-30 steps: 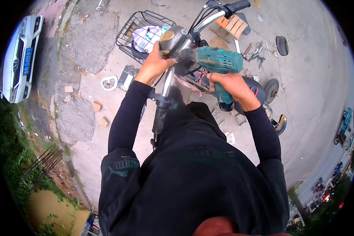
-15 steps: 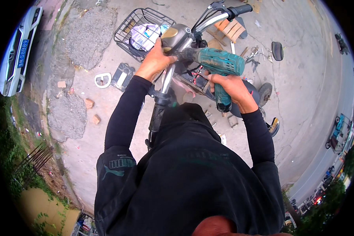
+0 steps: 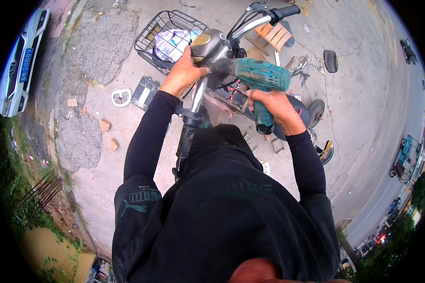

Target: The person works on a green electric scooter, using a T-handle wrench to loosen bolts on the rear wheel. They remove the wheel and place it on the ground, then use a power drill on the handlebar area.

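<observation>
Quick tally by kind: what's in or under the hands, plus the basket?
Cordless drill, teal, in right hand: 1
Handlebar housing, under left hand: 1
Handlebar grip, black: 1
Wire basket: 1
Total: 4

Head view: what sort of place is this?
Probably an outdoor roadside repair spot: cracked concrete pavement, a parked white car at its edge, and scattered metal hand tools beside a partly dismantled electric scooter.

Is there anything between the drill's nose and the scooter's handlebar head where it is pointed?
Nothing visible. The right hand grips the teal drill by its handle, and its nose reaches the grey handlebar head directly. The left hand rests on that head from the near side, beside the nose, not across it.
</observation>
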The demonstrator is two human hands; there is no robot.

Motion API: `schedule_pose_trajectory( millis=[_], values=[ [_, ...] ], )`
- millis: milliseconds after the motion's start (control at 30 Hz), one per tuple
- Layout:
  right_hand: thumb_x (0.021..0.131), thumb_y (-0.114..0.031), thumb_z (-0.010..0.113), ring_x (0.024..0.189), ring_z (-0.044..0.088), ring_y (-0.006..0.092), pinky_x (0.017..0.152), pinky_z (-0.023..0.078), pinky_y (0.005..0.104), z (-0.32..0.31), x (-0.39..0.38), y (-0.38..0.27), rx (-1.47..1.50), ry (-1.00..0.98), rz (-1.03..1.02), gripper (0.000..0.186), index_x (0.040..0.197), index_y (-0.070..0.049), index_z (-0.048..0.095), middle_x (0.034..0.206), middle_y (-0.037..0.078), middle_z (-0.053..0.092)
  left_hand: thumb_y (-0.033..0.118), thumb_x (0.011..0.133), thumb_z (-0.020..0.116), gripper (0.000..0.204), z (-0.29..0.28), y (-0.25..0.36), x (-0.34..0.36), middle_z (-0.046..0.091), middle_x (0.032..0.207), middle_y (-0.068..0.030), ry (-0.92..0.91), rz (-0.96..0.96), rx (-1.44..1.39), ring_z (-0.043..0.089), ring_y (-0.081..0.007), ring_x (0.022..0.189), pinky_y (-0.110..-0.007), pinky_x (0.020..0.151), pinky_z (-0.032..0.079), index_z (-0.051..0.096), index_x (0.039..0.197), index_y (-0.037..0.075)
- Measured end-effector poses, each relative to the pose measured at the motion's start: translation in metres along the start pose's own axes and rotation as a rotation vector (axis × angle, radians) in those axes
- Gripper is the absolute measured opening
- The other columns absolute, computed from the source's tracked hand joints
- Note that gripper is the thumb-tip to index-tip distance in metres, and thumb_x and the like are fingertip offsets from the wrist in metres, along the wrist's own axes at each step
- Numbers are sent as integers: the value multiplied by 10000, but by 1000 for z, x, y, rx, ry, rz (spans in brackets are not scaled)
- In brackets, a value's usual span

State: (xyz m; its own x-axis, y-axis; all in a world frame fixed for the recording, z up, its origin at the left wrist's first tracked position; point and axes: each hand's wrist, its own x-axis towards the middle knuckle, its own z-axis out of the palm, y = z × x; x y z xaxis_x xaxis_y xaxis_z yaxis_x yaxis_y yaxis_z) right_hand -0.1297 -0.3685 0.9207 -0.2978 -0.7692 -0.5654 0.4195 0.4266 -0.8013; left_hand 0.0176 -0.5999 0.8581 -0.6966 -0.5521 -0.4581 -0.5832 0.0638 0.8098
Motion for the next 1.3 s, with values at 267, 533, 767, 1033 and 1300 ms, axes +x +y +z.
schedule_pose_trajectory(
  millis=[267,533,767,1033,1300],
  values=[
    [849,-74,628,641,583,124,592,491,278,-1,1,1,32,-14,-6,248,1077,22,632,866,53,643,110,763,741,975,-1,2,-1,612,1174,-276,22,16,90,659,-264,1002,-323,885,507,134,1486,-133],
    [806,-105,680,648,623,202,632,512,344,-12,7,-13,-657,-1,-406,239,1021,0,673,817,93,678,188,756,755,983,0,-9,4,621,1159,-285,15,14,88,654,-299,1023,-336,900,502,163,1475,-129],
    [651,-244,789,794,658,372,690,519,443,-17,27,-46,-920,3,-467,274,850,-81,696,827,172,689,227,748,758,900,0,3,1,634,1121,-281,-37,30,-26,646,-336,1044,-381,910,499,262,1439,-67],
    [688,-275,748,833,648,409,729,531,462,5,26,-64,-1142,15,-343,310,922,-79,694,858,191,688,218,729,766,1041,2,-32,9,541,1313,-300,-13,81,-7,573,-382,1188,-387,978,462,126,1504,-54],
    [700,-282,722,860,661,379,757,533,440,-11,15,-46,-979,92,-471,338,978,-90,700,905,174,700,202,748,767,1019,11,-14,8,575,1267,-294,5,85,38,593,-381,1158,-394,974,460,128,1498,-59]
  ],
)
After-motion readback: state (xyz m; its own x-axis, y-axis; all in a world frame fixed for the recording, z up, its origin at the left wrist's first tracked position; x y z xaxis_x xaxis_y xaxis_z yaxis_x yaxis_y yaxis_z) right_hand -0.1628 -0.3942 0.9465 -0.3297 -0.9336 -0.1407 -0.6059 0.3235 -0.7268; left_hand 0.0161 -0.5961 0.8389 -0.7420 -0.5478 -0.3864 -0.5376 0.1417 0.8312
